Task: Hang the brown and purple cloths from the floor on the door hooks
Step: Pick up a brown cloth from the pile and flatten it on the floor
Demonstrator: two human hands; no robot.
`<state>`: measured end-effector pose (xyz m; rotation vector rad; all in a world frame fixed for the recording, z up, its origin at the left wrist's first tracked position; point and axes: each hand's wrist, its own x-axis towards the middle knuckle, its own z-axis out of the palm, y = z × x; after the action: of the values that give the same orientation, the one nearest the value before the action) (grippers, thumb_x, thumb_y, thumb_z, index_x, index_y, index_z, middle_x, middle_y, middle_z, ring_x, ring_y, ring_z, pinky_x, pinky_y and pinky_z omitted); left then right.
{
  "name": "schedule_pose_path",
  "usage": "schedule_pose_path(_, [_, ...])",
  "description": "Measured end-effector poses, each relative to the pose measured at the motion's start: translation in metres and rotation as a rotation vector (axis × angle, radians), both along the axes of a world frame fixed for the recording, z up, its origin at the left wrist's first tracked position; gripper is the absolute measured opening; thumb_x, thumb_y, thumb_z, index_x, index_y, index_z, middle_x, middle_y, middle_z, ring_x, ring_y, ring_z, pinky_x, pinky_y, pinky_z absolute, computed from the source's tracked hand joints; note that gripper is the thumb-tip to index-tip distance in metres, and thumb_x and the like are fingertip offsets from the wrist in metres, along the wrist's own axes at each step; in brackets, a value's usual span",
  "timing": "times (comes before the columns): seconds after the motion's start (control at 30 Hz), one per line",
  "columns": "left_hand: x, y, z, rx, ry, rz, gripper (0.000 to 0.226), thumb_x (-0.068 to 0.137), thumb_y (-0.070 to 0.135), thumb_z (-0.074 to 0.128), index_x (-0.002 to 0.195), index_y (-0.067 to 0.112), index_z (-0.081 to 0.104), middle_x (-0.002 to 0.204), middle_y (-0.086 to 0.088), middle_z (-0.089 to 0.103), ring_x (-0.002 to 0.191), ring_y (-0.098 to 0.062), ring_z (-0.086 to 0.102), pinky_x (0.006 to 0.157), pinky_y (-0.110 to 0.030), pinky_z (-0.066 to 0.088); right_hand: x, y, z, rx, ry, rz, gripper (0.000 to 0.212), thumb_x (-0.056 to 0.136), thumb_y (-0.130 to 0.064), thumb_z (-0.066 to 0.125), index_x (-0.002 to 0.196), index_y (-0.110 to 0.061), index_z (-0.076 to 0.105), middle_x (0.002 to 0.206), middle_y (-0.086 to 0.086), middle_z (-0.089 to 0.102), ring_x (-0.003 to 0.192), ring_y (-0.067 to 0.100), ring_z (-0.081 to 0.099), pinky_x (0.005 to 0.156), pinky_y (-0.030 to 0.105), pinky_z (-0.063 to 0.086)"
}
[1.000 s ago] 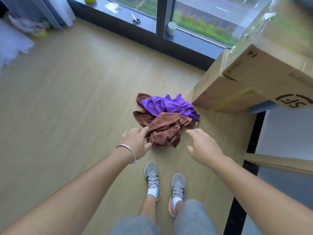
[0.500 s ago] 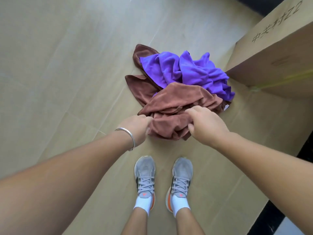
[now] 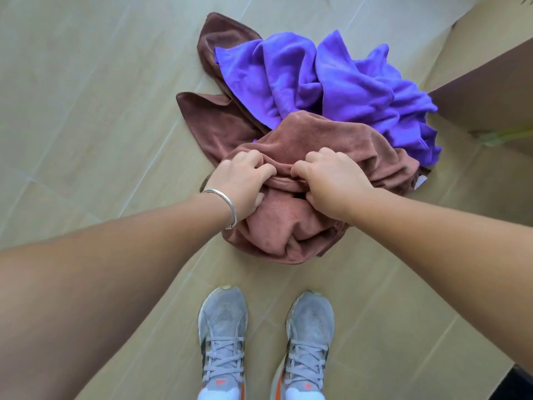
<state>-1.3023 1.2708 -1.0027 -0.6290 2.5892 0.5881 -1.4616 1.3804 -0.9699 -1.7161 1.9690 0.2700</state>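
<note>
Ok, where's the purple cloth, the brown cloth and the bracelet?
purple cloth point(image 3: 331, 85): head view, middle of its crumpled folds.
brown cloth point(image 3: 326, 134): head view, top fold above the hands.
bracelet point(image 3: 227, 202): head view, silver band on the left wrist.

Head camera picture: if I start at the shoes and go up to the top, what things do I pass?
Grey shoes → hands, left hand and right hand, their grip on the brown cloth → purple cloth.

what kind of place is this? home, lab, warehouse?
Indoors, probably a lived-in room or a storage corner; the frame won't say which. Cues: pale wood-look plank floor, a cardboard box on it at right, and the brown cloth and purple cloth heaped on it.
</note>
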Motion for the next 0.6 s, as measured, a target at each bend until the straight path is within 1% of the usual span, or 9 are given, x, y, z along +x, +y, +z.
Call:
schedule_pose_path(0.07, [-0.002, -0.002, 0.000, -0.058, -0.032, 0.018, 0.040, 0.080, 0.033, 0.065, 0.119, 0.026, 0.057, 0.121, -0.001, 0.045, 0.117, -0.025, 0.042, 0.087, -0.040, 0.038, 0.001, -0.001, 0.002, 0.024, 0.004, 0.010, 0.026, 0.085, -0.017, 0.052, 0.110, -0.021, 0.056, 0.102, 0.003, 0.059, 0.097, 0.029, 0.054, 0.073, 0.036, 0.034])
schedule_pose_path(0.13, [-0.005, -0.004, 0.009, -0.092, -0.046, 0.025, 0.031, 0.081, 0.033, 0.062, 0.111, 0.026, 0.061, 0.117, -0.001, 0.047, 0.114, -0.025, 0.044, 0.084, -0.038, 0.037, -0.001, -0.001, 0.013, 0.020, 0.006, 0.001, 0.022, 0.085, -0.016, 0.052, 0.106, -0.020, 0.054, 0.101, 0.004, 0.059, 0.094, 0.030, 0.057, 0.070, 0.035, 0.033])
schedule_pose_path(0.2, [-0.005, -0.005, 0.027, -0.115, -0.028, 0.014, 0.028, 0.079, 0.033, 0.060, 0.106, 0.024, 0.062, 0.112, -0.001, 0.049, 0.109, -0.025, 0.047, 0.078, -0.035, 0.032, -0.002, -0.001, 0.032, -0.017, 0.047, -0.028, 0.014, 0.083, -0.014, 0.052, 0.094, -0.019, 0.045, 0.097, 0.006, 0.061, 0.088, 0.031, 0.059, 0.065, 0.035, 0.030])
schedule_pose_path(0.23, [-0.006, -0.006, 0.038, -0.131, -0.009, -0.003, 0.027, 0.078, 0.032, 0.060, 0.103, 0.024, 0.061, 0.109, -0.001, 0.050, 0.106, -0.025, 0.047, 0.075, -0.033, 0.029, -0.002, -0.002, 0.043, -0.033, 0.078, -0.045, 0.017, 0.082, -0.013, 0.053, 0.090, -0.020, 0.040, 0.095, 0.007, 0.061, 0.086, 0.031, 0.060, 0.063, 0.035, 0.030])
schedule_pose_path(0.27, [-0.007, -0.007, 0.047, -0.144, 0.012, -0.015, 0.025, 0.078, 0.032, 0.059, 0.101, 0.023, 0.061, 0.108, -0.001, 0.051, 0.104, -0.025, 0.048, 0.073, -0.032, 0.025, -0.004, -0.004, 0.052, -0.040, 0.110, -0.060, 0.018, 0.082, -0.013, 0.053, 0.089, -0.020, 0.038, 0.094, 0.007, 0.062, 0.085, 0.032, 0.060, 0.062, 0.035, 0.029])
schedule_pose_path(0.33, [-0.008, -0.016, 0.078, -0.166, 0.056, -0.013, 0.023, 0.077, 0.031, 0.059, 0.098, 0.022, 0.062, 0.106, 0.000, 0.054, 0.101, -0.024, 0.049, 0.070, -0.031, 0.024, -0.007, -0.014, 0.083, -0.053, 0.167, -0.079, 0.011, 0.083, -0.014, 0.053, 0.092, -0.018, 0.048, 0.094, 0.007, 0.062, 0.085, 0.031, 0.061, 0.061, 0.035, 0.027])
schedule_pose_path(0.4, [-0.013, -0.031, 0.116, -0.195, 0.088, 0.015, 0.021, 0.077, 0.032, 0.060, 0.095, 0.021, 0.063, 0.103, 0.000, 0.056, 0.099, -0.025, 0.050, 0.068, -0.032, 0.024, -0.013, -0.029, 0.121, -0.062, 0.219, -0.073, 0.015, 0.085, -0.015, 0.048, 0.097, -0.014, 0.057, 0.095, 0.008, 0.061, 0.086, 0.031, 0.059, 0.063, 0.035, 0.027])
schedule_pose_path(0.5, [-0.020, -0.058, 0.174, -0.247, 0.116, 0.090, 0.015, 0.076, 0.030, 0.059, 0.087, 0.020, 0.061, 0.097, -0.001, 0.057, 0.097, -0.027, 0.052, 0.066, -0.034, 0.031, -0.022, -0.056, 0.183, -0.097, 0.252, -0.046, 0.017, 0.087, -0.016, 0.044, 0.096, -0.014, 0.058, 0.097, 0.008, 0.060, 0.087, 0.029, 0.056, 0.066, 0.034, 0.028])
schedule_pose_path(0.6, [-0.025, -0.082, 0.233, -0.293, 0.163, 0.177, 0.013, 0.075, 0.027, 0.059, 0.086, 0.020, 0.061, 0.097, 0.000, 0.060, 0.097, -0.028, 0.053, 0.069, -0.035, 0.037, -0.030, -0.083, 0.250, -0.175, 0.237, -0.025, 0.019, 0.086, -0.014, 0.043, 0.099, -0.015, 0.057, 0.100, 0.008, 0.057, 0.096, 0.030, 0.055, 0.067, 0.035, 0.028])
